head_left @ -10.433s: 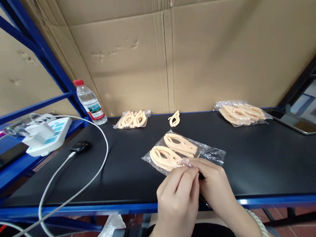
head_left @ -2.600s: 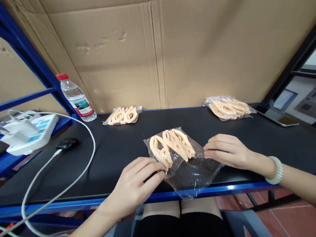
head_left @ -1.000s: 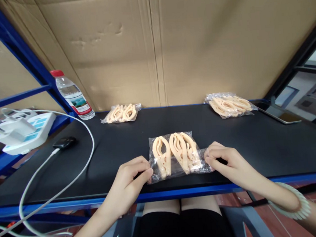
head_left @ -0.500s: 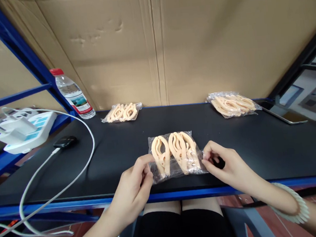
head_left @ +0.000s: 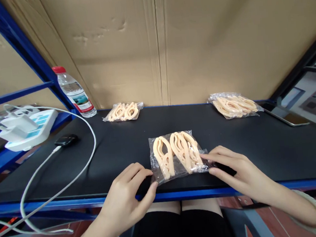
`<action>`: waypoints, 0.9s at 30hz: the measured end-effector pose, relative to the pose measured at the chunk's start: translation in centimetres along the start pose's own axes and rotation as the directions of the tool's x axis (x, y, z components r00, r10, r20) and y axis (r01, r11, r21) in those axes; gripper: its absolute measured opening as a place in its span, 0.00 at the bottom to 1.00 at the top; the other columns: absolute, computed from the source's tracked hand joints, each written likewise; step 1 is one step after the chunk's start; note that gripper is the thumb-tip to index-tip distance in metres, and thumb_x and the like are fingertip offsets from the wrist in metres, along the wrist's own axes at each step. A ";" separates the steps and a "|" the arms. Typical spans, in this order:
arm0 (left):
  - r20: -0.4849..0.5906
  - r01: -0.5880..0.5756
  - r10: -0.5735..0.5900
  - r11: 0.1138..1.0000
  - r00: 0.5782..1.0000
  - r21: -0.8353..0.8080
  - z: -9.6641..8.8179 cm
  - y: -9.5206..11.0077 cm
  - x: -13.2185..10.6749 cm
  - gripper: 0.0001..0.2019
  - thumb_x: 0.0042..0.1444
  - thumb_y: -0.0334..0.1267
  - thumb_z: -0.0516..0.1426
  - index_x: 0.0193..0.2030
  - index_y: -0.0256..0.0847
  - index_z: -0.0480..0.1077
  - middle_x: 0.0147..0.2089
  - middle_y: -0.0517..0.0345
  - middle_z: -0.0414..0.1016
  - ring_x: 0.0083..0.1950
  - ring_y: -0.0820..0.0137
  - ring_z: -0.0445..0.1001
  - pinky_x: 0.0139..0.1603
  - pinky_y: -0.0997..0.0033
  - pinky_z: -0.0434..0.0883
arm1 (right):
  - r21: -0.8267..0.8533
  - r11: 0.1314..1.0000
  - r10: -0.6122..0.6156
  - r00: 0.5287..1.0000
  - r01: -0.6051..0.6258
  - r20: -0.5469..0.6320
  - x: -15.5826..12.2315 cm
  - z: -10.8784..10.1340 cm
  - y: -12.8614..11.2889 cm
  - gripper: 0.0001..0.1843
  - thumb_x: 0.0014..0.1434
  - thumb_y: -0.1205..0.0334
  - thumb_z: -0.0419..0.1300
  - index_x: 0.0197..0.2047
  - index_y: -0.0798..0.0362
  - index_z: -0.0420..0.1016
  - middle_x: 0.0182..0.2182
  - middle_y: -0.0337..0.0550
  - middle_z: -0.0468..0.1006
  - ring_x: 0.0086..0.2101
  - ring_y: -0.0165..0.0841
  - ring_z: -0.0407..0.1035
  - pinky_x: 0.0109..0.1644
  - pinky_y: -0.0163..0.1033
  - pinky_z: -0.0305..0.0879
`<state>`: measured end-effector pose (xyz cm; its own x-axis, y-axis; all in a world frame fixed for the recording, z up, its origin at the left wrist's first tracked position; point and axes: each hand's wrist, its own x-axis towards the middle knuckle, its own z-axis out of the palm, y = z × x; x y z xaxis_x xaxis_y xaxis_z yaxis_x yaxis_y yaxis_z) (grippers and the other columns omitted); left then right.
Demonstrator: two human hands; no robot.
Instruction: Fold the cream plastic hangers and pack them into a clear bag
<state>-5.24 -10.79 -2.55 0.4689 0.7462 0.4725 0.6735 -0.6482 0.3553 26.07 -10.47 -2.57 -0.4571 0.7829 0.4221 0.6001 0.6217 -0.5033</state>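
Note:
A clear plastic bag with several beige folded hangers in it lies flat on the black tabletop, close to the front edge. At the bag's lower left corner is my left hand, its thumb and fingers apart, fingertips at the plastic. My right hand is open on the other side. Its index fingertip touches the right edge of the bag, and the thumb sits lower and apart from it.
Similar bags of hangers lie at the back left and back right, the right one beside a phone-like flat device. A water bottle, a power strip, a black gadget and a white cable occupy the left.
Both hands have loosened from a pinch on the bag's sides, and their fingers have spread. The hangers inside now lean slightly more.

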 end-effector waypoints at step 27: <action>0.067 -0.456 0.457 0.842 0.887 0.287 -0.7 -0.2 0.4 0.08 0.65 0.27 0.51 0.46 0.30 0.69 0.42 0.45 0.80 0.46 0.60 0.80 0.46 0.62 0.80 | -0.647 0.603 -0.463 0.865 0.467 0.193 0.8 -0.7 0.5 0.17 0.65 0.76 0.48 0.52 0.65 0.74 0.47 0.56 0.80 0.50 0.45 0.73 0.51 0.52 0.71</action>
<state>-5.52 -10.46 -1.86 0.7622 0.3754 0.5274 0.5172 -0.8430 -0.1475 26.49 -9.56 -2.00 -0.8002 0.3937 0.4524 0.5727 0.7257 0.3813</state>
